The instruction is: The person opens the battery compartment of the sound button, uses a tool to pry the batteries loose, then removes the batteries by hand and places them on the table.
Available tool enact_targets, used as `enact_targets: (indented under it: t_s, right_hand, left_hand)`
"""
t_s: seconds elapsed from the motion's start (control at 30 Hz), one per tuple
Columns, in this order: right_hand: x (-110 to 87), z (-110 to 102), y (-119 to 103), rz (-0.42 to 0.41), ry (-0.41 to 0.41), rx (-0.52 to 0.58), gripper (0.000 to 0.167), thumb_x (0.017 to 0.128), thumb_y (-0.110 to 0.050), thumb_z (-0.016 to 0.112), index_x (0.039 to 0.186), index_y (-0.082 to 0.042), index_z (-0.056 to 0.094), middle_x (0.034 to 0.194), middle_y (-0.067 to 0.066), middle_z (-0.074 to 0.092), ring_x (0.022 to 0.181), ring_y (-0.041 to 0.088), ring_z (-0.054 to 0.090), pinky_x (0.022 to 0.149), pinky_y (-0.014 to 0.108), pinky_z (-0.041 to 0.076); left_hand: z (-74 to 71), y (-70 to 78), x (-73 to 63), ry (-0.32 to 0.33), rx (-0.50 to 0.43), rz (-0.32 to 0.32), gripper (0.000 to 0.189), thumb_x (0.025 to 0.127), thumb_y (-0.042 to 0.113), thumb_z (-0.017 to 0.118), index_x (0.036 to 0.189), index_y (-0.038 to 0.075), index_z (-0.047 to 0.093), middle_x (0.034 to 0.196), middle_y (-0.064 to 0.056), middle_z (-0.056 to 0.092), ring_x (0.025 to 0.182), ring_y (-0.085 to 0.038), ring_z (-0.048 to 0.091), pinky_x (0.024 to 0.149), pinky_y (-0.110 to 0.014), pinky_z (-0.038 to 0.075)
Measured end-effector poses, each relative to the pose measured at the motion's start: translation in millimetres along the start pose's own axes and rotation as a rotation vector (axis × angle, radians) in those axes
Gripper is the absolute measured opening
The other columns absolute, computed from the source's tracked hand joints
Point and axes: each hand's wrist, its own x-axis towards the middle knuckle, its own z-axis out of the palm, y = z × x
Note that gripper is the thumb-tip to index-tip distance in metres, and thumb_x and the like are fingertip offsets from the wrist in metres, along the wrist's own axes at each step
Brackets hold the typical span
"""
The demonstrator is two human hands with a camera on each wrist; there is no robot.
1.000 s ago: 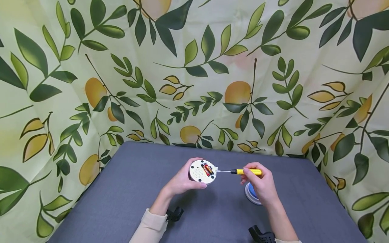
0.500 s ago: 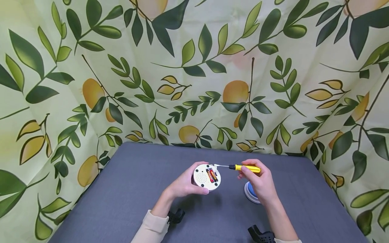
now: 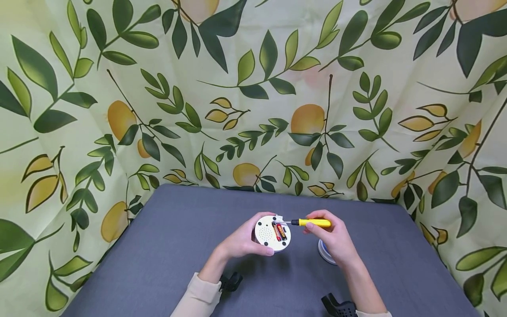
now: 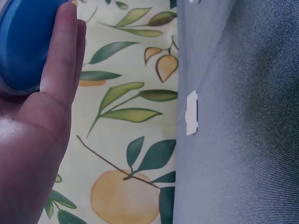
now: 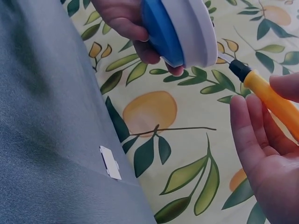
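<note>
Batteries (image 3: 279, 231) show in the round white device (image 3: 264, 236) that I see the left hand (image 3: 241, 240) gripping above the counter (image 3: 186, 233), while the right hand (image 3: 333, 235) pinches a yellow screwdriver (image 3: 314, 223) in its fingers (image 5: 242, 123), tip just beside those batteries

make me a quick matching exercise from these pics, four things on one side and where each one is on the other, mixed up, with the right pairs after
1. round device | A. pinched in the right hand
2. two batteries | B. lying on the grey table
3. yellow screwdriver | C. gripped by the left hand
4. small white piece | D. set into the round device

Right pairs: 1-C, 2-D, 3-A, 4-B
</note>
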Motion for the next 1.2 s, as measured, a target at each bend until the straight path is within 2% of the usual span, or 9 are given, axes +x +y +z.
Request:
enact_targets:
  t_s: [0.13,0.4,0.6,0.83,1.0,1.2]
  right_hand:
    - [0.1,-2,0,0.010,-0.024,-0.021,0.023,0.098,-0.008,0.066,0.114,0.008,0.061,0.103,0.019,0.063,0.085,0.026,0.071,0.082,0.031,0.057]
    - [-0.7,-10,0,0.069,-0.078,0.016,0.022,0.098,-0.010,0.068,0.114,0.001,0.059,0.089,0.020,0.066,0.072,0.030,0.070,0.071,0.041,0.060]
    - [-1.1,-11,0,0.031,-0.088,0.019,0.023,0.094,-0.005,0.070,0.113,0.004,0.060,0.088,0.019,0.066,0.071,0.030,0.068,0.070,0.038,0.060]
    - [-2.1,-11,2,0.026,-0.088,0.062,0.021,0.093,-0.002,0.072,0.110,0.003,0.063,0.090,0.020,0.068,0.072,0.029,0.068,0.070,0.038,0.060]
    - [-1.2,-9,5,0.016,-0.092,0.123,0.018,0.095,0.000,0.067,0.109,0.008,0.060,0.087,0.011,0.066,0.068,0.025,0.066,0.067,0.036,0.059]
    - [-0.3,-5,8,0.016,-0.084,0.166,0.015,0.099,-0.001,0.061,0.106,0.011,0.057,0.079,0.011,0.062,0.064,0.021,0.060,0.062,0.033,0.058]
  left_hand:
    - [0.3,-0.5,0.4,-0.004,-0.002,-0.011,0.085,0.076,0.005,0.084,0.149,0.008,0.040,0.126,-0.010,0.058,0.104,-0.017,0.063,0.089,-0.029,0.053]
    - [0.3,-1.4,0.4,-0.022,-0.005,-0.004,0.086,0.075,0.005,0.084,0.149,0.009,0.039,0.127,-0.010,0.058,0.104,-0.017,0.063,0.090,-0.029,0.052]
    - [0.4,-1.0,0.2,-0.036,-0.012,-0.007,0.087,0.076,0.005,0.083,0.150,0.008,0.038,0.130,-0.012,0.057,0.106,-0.017,0.062,0.091,-0.028,0.052]
    - [0.0,-2.0,0.8,-0.061,-0.013,0.010,0.089,0.076,0.001,0.082,0.150,-0.003,0.034,0.143,-0.018,0.048,0.111,-0.018,0.060,0.094,-0.029,0.051]
    - [0.1,-2.1,0.7,-0.074,-0.034,0.022,0.087,0.075,0.002,0.082,0.150,0.002,0.037,0.149,-0.018,0.043,0.113,-0.018,0.060,0.095,-0.030,0.051]
    - [0.6,-2.2,0.8,-0.089,-0.043,0.035,0.084,0.075,0.002,0.081,0.149,0.006,0.039,0.153,-0.014,0.039,0.115,-0.018,0.059,0.096,-0.031,0.051]
